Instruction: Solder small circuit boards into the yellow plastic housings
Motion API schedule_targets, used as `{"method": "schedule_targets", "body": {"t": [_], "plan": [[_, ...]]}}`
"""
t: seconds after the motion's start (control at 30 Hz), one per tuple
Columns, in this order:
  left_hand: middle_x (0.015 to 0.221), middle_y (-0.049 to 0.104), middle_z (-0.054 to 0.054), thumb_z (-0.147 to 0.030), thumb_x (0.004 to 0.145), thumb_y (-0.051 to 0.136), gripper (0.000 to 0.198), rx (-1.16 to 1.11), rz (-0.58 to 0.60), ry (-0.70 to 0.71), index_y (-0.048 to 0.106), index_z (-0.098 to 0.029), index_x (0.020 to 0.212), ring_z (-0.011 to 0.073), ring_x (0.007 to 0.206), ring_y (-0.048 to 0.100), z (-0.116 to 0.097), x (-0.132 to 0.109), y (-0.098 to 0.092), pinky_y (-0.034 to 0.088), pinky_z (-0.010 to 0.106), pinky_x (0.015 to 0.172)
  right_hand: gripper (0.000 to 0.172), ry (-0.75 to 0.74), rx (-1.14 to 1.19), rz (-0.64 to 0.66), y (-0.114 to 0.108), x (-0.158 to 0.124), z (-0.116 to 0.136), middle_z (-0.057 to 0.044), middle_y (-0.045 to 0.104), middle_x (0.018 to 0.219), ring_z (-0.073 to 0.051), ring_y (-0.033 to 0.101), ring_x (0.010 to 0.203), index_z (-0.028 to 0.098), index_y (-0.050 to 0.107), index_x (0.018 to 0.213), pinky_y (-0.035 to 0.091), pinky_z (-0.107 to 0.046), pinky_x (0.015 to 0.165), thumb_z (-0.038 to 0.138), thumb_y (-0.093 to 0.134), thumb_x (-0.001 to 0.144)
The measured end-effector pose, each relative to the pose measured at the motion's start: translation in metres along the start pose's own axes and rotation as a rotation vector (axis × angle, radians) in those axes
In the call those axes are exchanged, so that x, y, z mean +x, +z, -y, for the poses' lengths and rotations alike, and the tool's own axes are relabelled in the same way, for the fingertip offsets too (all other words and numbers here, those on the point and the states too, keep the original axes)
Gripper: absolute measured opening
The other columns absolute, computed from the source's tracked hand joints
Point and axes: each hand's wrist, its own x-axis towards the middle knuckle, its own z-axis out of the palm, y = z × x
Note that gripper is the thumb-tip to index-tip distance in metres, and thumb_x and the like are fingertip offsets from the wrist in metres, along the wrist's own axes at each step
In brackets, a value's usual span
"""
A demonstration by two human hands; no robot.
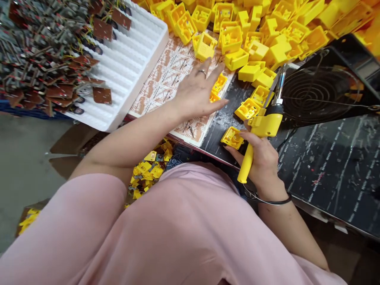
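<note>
My right hand [264,158] is closed around the handle of a yellow soldering gun [265,124], its metal tip pointing up and away. The thumb and a fingertip of this hand also meet a small yellow plastic housing [232,137] at the table's front edge. My left hand [197,91], a ring on one finger, reaches over the table with its fingers spread. Beneath it, partly covered, is another yellow housing [219,84]. Two more housings, one nearer [247,109] and one farther [261,96], lie just beyond the soldering gun.
A large heap of yellow housings [231,37] fills the back. At left, a white foam tray [139,51] bears many brown circuit boards [102,29] with wires. A black fan [317,95] stands at right on the dark tabletop [335,158]. Yellow pieces [148,170] lie below the table edge.
</note>
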Motion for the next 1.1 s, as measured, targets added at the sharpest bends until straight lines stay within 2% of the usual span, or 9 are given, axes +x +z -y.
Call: {"method": "schedule_targets", "body": {"t": [0.1,0.23,0.37,0.5,0.7,0.83,0.93,1.0,1.1], "plan": [[0.16,0.051,0.016,-0.045,0.096,0.058,0.063,-0.061,0.071,0.077,0.054,-0.021,0.154,0.0407,0.141,0.052,0.0,0.012,0.017,0.045,0.056,0.116,0.052,0.057,0.012,-0.006,-0.002,-0.006,-0.001,-0.008,0.078,0.111,-0.027,0.077,0.102,0.024,0.056,0.135,0.062,-0.034,0.085,0.034,0.082,0.091],[0.157,0.057,0.014,-0.023,0.097,0.049,0.047,-0.137,0.24,0.528,0.064,-0.021,0.142,0.0308,0.135,0.061,0.002,-0.016,0.001,0.051,0.048,0.112,0.058,0.129,0.051,-0.01,-0.009,-0.012,-0.004,-0.006,0.078,0.119,-0.024,0.078,0.097,0.027,0.054,0.14,0.063,-0.033,0.085,0.037,0.083,0.09],[0.167,0.046,0.017,-0.018,0.099,0.046,0.06,-0.102,0.349,0.769,0.045,-0.021,0.159,0.0265,0.135,0.063,-0.006,-0.048,-0.018,0.052,0.043,0.11,0.058,0.121,0.131,0.043,-0.014,-0.013,-0.007,-0.005,0.078,0.118,-0.023,0.077,0.092,0.027,0.055,0.143,0.062,-0.032,0.079,0.033,0.081,0.092],[0.166,0.042,0.023,-0.043,0.097,0.064,0.082,-0.015,0.284,0.606,0.028,-0.02,0.166,0.0363,0.146,0.052,0.002,-0.068,-0.029,0.045,0.052,0.118,0.055,0.116,0.158,0.083,-0.016,-0.01,-0.007,-0.008,0.076,0.123,-0.024,0.077,0.101,0.026,0.055,0.141,0.061,-0.034,0.086,0.032,0.08,0.093],[0.13,0.072,0.012,-0.035,0.103,0.061,0.066,-0.009,0.272,0.425,0.036,-0.019,0.162,0.0225,0.117,0.066,0.005,-0.077,-0.026,0.053,0.034,0.105,0.065,0.009,0.129,0.094,-0.005,0.005,-0.002,-0.013,0.076,0.123,-0.032,0.074,0.115,0.023,0.05,0.145,0.057,-0.051,0.107,0.049,0.078,0.093],[0.14,0.069,0.015,-0.035,0.102,0.062,0.071,0.023,0.305,0.457,0.035,-0.016,0.164,0.0253,0.123,0.066,-0.003,-0.068,-0.023,0.053,0.037,0.107,0.046,-0.137,0.037,0.113,0.008,0.016,0.0,-0.014,0.077,0.113,-0.03,0.078,0.095,0.02,0.056,0.137,0.063,-0.041,0.087,0.037,0.072,0.098],[0.151,0.062,0.016,-0.028,0.101,0.058,0.054,0.149,0.231,0.299,0.053,-0.014,0.153,0.0285,0.132,0.062,0.013,-0.074,-0.052,0.051,0.046,0.113,0.036,-0.162,0.004,0.115,0.01,0.015,-0.005,-0.008,0.077,0.097,-0.024,0.074,0.073,0.02,0.06,0.133,0.061,-0.032,0.067,0.033,0.07,0.1],[0.136,0.072,0.012,-0.012,0.099,0.046,0.038,0.273,0.22,0.102,0.07,-0.015,0.128,0.0283,0.125,0.064,0.037,-0.088,-0.085,0.05,0.054,0.112,0.04,-0.145,0.003,0.123,0.007,0.011,-0.01,-0.01,0.078,0.104,-0.026,0.077,0.082,0.022,0.059,0.135,0.063,-0.034,0.071,0.039,0.069,0.1],[0.134,0.073,0.012,-0.008,0.09,0.051,0.029,0.534,0.274,-0.087,0.076,-0.015,0.103,0.0341,0.142,0.053,0.081,-0.111,-0.128,0.027,0.071,0.125,0.05,-0.124,-0.011,0.114,0.005,0.007,-0.017,-0.012,0.079,0.113,-0.029,0.078,0.087,0.023,0.058,0.14,0.065,-0.039,0.078,0.047,0.071,0.098]]}}
